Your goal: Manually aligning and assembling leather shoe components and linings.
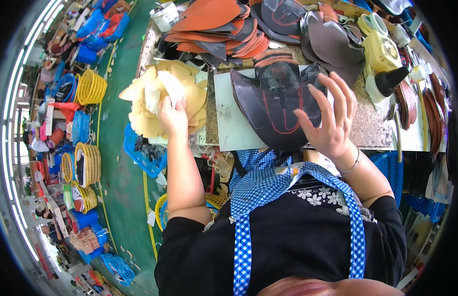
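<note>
My left hand [173,118] pinches a thin pale cream piece [171,88] between thumb and fingers. It is over a loose heap of pale yellow foam-like cut pieces [195,101] on the table's left side. In front of me lies a black curved leather-like panel [268,121], marked with a red outline, on a white board [226,113]. Over its right edge is my right hand [332,118], open, fingers spread and holding nothing. Whether its fingertips touch the panel, I cannot tell.
Rust-orange and black cut panels [209,19] are stacked at the back. Dark brown panels [332,47] lie right of them. A yellow container [381,52] and a black cone-shaped nozzle [391,81] stand at the right. Below the table's left edge is a blue basket [145,160].
</note>
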Demonstrator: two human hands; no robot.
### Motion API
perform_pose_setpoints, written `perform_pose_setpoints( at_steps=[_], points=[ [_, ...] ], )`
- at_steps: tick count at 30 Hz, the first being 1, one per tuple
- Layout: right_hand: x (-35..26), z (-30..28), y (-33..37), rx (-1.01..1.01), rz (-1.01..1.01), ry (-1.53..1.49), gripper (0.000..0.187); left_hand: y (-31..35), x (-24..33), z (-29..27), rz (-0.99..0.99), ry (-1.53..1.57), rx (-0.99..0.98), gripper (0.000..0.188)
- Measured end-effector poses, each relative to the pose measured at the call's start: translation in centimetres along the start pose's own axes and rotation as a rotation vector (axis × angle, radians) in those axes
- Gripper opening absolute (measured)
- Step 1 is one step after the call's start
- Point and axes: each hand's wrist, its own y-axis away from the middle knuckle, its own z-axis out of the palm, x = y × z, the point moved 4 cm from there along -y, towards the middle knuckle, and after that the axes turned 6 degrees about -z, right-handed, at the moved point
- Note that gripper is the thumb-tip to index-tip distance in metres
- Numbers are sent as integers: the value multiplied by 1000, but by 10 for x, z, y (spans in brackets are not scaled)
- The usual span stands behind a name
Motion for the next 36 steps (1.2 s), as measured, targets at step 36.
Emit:
perform_pose_setpoints(
  at_steps=[36],
  points=[
    [36,38,4,265,1102,-1800,18,96,217,-22,288,1316,-857,14]
  ],
)
